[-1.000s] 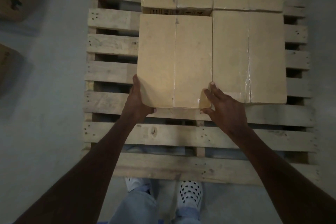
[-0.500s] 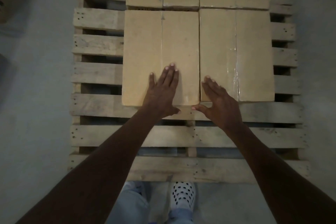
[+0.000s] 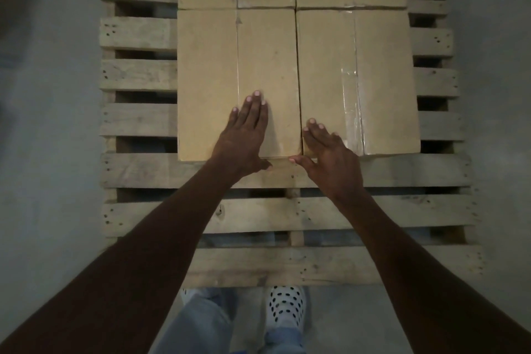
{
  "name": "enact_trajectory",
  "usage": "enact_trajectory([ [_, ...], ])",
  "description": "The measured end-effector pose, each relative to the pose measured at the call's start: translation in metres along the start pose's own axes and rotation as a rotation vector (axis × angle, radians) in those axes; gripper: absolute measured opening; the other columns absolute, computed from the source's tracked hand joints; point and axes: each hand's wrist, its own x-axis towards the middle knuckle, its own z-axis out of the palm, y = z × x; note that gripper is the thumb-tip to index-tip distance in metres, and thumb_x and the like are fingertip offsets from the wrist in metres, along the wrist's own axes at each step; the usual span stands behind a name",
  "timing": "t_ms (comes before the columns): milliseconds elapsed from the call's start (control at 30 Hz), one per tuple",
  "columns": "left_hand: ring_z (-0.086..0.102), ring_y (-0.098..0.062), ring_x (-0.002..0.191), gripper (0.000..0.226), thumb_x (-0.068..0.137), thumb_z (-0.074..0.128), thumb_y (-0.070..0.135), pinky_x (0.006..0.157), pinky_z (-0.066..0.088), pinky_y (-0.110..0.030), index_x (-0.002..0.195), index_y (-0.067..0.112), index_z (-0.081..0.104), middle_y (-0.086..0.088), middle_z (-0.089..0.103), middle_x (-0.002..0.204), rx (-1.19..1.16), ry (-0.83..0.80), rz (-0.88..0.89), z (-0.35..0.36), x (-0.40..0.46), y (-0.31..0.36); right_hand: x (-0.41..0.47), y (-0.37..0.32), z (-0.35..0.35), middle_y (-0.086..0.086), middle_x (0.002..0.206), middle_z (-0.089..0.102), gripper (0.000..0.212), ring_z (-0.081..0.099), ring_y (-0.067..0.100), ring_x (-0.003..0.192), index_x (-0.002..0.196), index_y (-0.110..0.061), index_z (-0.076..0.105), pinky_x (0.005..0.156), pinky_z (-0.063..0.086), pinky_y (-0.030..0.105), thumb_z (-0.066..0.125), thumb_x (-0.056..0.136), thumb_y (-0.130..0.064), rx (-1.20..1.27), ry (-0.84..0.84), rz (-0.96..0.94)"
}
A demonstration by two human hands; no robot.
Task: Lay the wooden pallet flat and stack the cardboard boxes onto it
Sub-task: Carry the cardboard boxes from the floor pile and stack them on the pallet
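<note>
Left hand [image 3: 244, 138]: flat, fingers straight, on near-left box [image 3: 224, 80]
Right hand [image 3: 330, 155]: fingers spread, on near-right box [image 3: 382, 80]
Pallet [image 3: 287, 264]: flat, frame centre

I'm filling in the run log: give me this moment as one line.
pallet: flat | boxes: four visible | left hand: flat on near-left box | right hand: open, at near-right box

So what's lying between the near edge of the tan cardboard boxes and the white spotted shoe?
Head view: only bare slats of the wooden pallet, with dark gaps between, then the white spotted shoe; both forearms cross above.
</note>
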Motion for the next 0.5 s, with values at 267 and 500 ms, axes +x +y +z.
enact_trajectory([
  [267,-0.013,-0.026,0.15,0.117,0.08,0.045,0.078,0.12,-0.002,-0.044,0.154,0.006,-0.008,-0.013,-0.017,0.162,-0.064,-0.111,0.03,-0.038,-0.026,0.006,0.0,-0.02,-0.038,0.007,0.153,0.043,0.066,0.056,0.031,0.126,0.143,-0.014,0.044,0.096,0.051,0.045,0.064,0.09,-0.048,0.132,-0.158,0.106],
  [500,-0.011,-0.024,0.15,0.115,0.075,0.02,0.086,0.12,-0.003,-0.045,0.155,0.007,-0.007,-0.011,-0.015,0.162,-0.148,-0.161,-0.041,-0.14,-0.126,0.029,-0.047,-0.09,-0.16,0.009,0.153,0.041,0.061,0.038,0.027,0.14,0.148,-0.013,0.038,0.116,0.027,0.047,0.049,0.098,-0.048,0.198,-0.238,0.12],
])
